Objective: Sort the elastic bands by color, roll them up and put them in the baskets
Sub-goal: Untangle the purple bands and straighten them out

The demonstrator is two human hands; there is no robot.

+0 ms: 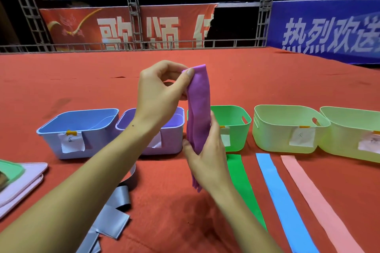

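A purple elastic band hangs upright, folded lengthwise, above the red table. My left hand pinches its top end between thumb and fingers. My right hand grips the band lower down, fingers wrapped round it, and its loose end dangles below. Flat on the table to the right lie a green band, a blue band and a pink band. A grey band lies crumpled at the lower left. Behind stand a blue basket, a purple basket, a green basket and two pale yellow-green baskets.
Each basket carries a paper label on its front. Pale pink lids with a green lid on top lie stacked at the left edge. The red cloth stretches far behind the baskets to a metal railing.
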